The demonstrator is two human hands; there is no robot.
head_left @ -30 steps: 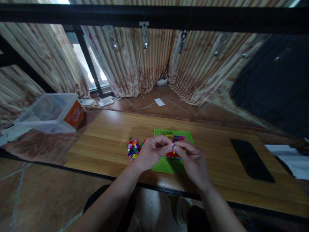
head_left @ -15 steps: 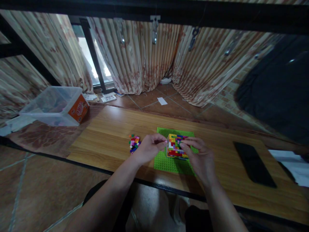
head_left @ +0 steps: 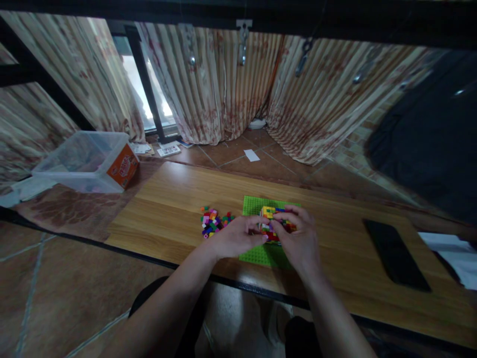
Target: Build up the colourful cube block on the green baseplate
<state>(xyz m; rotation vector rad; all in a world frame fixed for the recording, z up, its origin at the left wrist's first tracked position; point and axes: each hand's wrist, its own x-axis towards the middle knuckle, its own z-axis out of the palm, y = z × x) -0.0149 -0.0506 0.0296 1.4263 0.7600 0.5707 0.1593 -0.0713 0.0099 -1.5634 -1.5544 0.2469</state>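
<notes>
Board (head_left: 253,255): green, studded, on the table (head_left: 149,214)
Block (head_left: 268,211): coloured bricks, on the board
Left hand (head_left: 235,238): over board's left part, thumb and fingers parted at the block, grip unclear
Right hand (head_left: 300,239): over board's right part, fingers bent onto block, cannot tell if pinching
Loose bricks (head_left: 210,224): left of board

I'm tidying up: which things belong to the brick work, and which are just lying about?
Belong to the work: brick block, green baseplate, loose bricks.

Apparently lying about: flat black object, white floor paper, papers at right; clear bin, link unclear.
</notes>
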